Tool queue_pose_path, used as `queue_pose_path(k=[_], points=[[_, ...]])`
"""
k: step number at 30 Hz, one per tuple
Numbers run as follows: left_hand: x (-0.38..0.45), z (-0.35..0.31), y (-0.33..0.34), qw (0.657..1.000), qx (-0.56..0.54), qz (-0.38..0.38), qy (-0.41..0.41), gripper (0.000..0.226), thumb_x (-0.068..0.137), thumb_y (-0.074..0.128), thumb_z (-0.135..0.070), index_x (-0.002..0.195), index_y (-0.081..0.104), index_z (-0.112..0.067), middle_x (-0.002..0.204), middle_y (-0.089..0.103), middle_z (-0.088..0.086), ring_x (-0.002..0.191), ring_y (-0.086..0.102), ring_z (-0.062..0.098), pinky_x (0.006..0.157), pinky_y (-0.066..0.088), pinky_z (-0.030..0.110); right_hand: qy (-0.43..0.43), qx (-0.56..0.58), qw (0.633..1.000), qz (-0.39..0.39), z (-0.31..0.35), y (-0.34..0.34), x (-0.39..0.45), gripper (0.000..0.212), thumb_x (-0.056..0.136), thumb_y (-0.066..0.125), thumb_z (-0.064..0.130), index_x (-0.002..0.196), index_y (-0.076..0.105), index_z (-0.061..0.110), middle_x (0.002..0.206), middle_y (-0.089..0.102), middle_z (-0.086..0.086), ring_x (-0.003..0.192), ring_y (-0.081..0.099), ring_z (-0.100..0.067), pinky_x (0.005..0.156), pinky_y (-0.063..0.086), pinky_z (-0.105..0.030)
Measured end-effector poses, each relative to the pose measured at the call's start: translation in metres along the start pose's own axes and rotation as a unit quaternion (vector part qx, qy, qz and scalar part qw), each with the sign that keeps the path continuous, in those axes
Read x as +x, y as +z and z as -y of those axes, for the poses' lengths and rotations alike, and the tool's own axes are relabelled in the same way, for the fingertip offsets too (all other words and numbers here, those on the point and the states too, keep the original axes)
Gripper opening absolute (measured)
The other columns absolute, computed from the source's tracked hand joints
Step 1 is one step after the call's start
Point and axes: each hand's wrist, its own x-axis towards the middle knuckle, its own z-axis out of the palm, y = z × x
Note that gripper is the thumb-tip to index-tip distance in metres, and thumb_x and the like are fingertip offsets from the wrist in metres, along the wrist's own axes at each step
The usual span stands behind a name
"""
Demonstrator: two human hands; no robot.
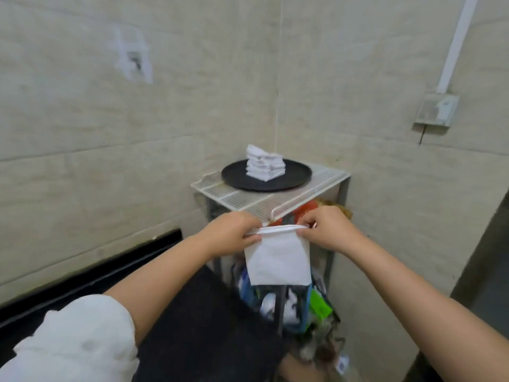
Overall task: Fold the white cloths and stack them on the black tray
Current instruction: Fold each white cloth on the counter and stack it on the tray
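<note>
I hold a white cloth (277, 257) up in the air with both hands. My left hand (237, 230) pinches its top left corner and my right hand (323, 227) pinches its top right corner. It hangs down, folded. More folded cloths (265, 165) sit stacked on the black tray (294, 175), at the far end of the white wire shelf (248, 199).

No text, label, brand, number or sign is legible. A small white tag (342, 363) at the lower edge, among the packages below the wire shelf, bears a dark square pattern resembling a printed code, too blurred to read. The green packet (319, 306) beside the packages shows pale marks that cannot be made out as letters.
</note>
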Motion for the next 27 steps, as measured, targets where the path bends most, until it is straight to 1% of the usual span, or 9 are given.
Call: queue_pose_path(k=[6, 9, 12, 15, 18, 19, 22, 24, 27], points=[[0.144, 0.031, -0.022, 0.994, -0.037, -0.057, -0.080, 0.025, 0.091, 0.055, -0.024, 0.111, 0.062, -0.010, 0.109, 0.065, 0.008, 0.104, 0.058, 0.025, 0.080, 0.040, 0.028, -0.007, -0.016, 0.999, -0.029, -0.064, -0.045, 0.141, 0.020, 0.081, 0.057, 0.012, 0.094, 0.072, 0.010, 0.093, 0.072, -0.011, 0.083, 0.062, -0.024, 0.061, 0.037, -0.025], [0.202, 0.045, -0.040, 0.985, -0.041, -0.082, -0.144, 0.026, 0.092, 0.052, -0.019, 0.115, 0.060, -0.010, 0.110, 0.065, 0.013, 0.102, 0.061, 0.030, 0.082, 0.044, 0.031, -0.011, 0.023, 0.999, -0.020, -0.085, -0.062, 0.204, 0.021, 0.080, 0.054, 0.006, 0.091, 0.071, 0.008, 0.075, 0.070, -0.013, 0.057, 0.058, -0.017, 0.050, 0.040, -0.020], [0.251, 0.059, -0.052, 0.961, -0.142, -0.100, -0.217, 0.023, 0.093, 0.048, -0.010, 0.114, 0.057, -0.008, 0.094, 0.061, 0.012, 0.085, 0.070, 0.034, 0.078, 0.055, 0.036, 0.022, 0.162, 0.987, -0.005, -0.104, -0.075, 0.263, 0.020, 0.082, 0.048, -0.003, 0.081, 0.066, 0.007, 0.054, 0.059, -0.008, 0.031, 0.053, -0.003, 0.040, 0.044, -0.009], [0.297, 0.079, -0.052, 0.929, -0.204, -0.156, -0.266, 0.020, 0.089, 0.049, -0.002, 0.106, 0.060, -0.001, 0.087, 0.062, 0.014, 0.078, 0.069, 0.034, 0.080, 0.056, 0.039, 0.030, 0.259, 0.965, 0.001, -0.123, -0.077, 0.320, 0.017, 0.081, 0.049, -0.009, 0.082, 0.063, 0.001, 0.057, 0.058, -0.010, 0.040, 0.058, -0.007, 0.052, 0.054, -0.017], [0.340, 0.099, -0.048, 0.915, -0.144, -0.214, -0.310, 0.023, 0.088, 0.052, -0.006, 0.108, 0.063, -0.005, 0.104, 0.068, 0.018, 0.097, 0.062, 0.031, 0.085, 0.049, 0.031, -0.020, 0.255, 0.967, -0.010, -0.139, -0.069, 0.379, 0.014, 0.075, 0.055, -0.009, 0.073, 0.065, 0.001, 0.066, 0.059, -0.015, 0.061, 0.061, -0.023, 0.071, 0.057, -0.036], [0.353, 0.105, -0.047, 0.909, -0.113, -0.232, -0.327, 0.025, 0.089, 0.051, -0.007, 0.110, 0.064, -0.007, 0.108, 0.067, 0.017, 0.102, 0.060, 0.031, 0.083, 0.045, 0.029, -0.046, 0.241, 0.969, -0.022, -0.143, -0.064, 0.400, 0.015, 0.074, 0.056, -0.007, 0.070, 0.065, 0.004, 0.070, 0.060, -0.015, 0.069, 0.060, -0.024, 0.075, 0.055, -0.038], [0.383, 0.128, -0.037, 0.887, -0.077, -0.266, -0.370, 0.026, 0.089, 0.048, -0.006, 0.110, 0.065, -0.009, 0.109, 0.066, 0.017, 0.100, 0.059, 0.033, 0.080, 0.044, 0.030, -0.125, 0.200, 0.970, -0.051, -0.152, -0.047, 0.452, 0.016, 0.080, 0.054, 0.000, 0.086, 0.069, 0.001, 0.083, 0.065, -0.020, 0.083, 0.059, -0.027, 0.061, 0.030, -0.025], [0.395, 0.143, -0.022, 0.882, -0.064, -0.248, -0.394, 0.028, 0.090, 0.047, -0.006, 0.111, 0.065, -0.007, 0.116, 0.064, 0.016, 0.105, 0.059, 0.032, 0.087, 0.045, 0.032, -0.163, 0.198, 0.966, -0.044, -0.161, -0.023, 0.480, 0.019, 0.081, 0.051, -0.001, 0.089, 0.068, -0.002, 0.091, 0.068, -0.023, 0.089, 0.060, -0.031, 0.058, 0.023, -0.027], [0.400, 0.151, 0.014, 0.887, -0.043, -0.155, -0.434, 0.032, 0.091, 0.046, -0.008, 0.119, 0.061, -0.010, 0.127, 0.059, 0.011, 0.114, 0.056, 0.028, 0.095, 0.042, 0.031, -0.212, 0.178, 0.961, 0.025, -0.181, 0.025, 0.504, 0.019, 0.080, 0.049, -0.004, 0.088, 0.067, -0.005, 0.094, 0.066, -0.025, 0.091, 0.060, -0.034, 0.064, 0.029, -0.030]])
